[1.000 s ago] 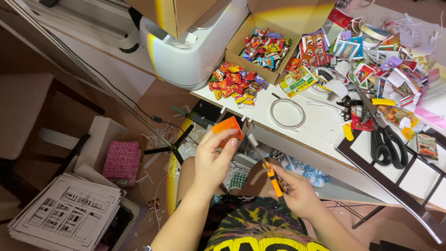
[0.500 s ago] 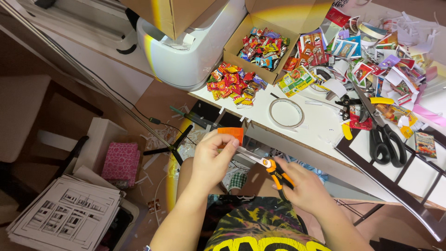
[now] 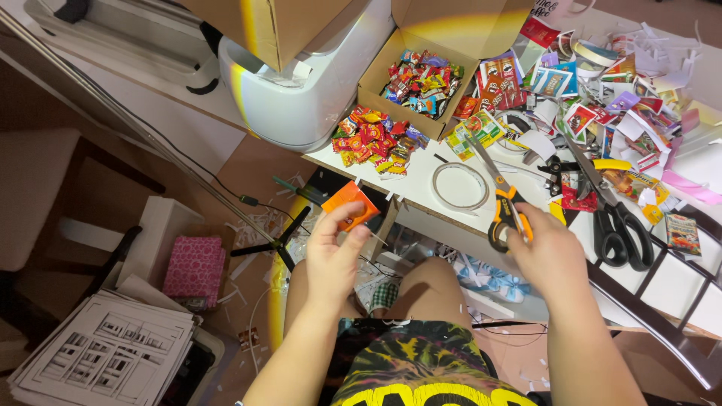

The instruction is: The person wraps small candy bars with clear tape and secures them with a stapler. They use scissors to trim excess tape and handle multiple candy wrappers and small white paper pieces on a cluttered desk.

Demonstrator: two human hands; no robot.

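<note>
The left hand (image 3: 335, 252) pinches a small orange paper packet (image 3: 350, 205) at its eleven o'clock while the right hand (image 3: 553, 256) grips orange-handled scissors (image 3: 502, 204), blades pointing to eleven o'clock; cutting cleanly probably means keeping the packet taut.

I'm seeing bright, even light on the worktop (image 3: 421, 177), a rainbow flare streaking down left of centre, wide-angle bending at edges.

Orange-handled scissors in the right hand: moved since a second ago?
Yes. The orange-handled scissors rose from below the white table's edge to over the tabletop, blades pointing toward the open cardboard box.
</note>
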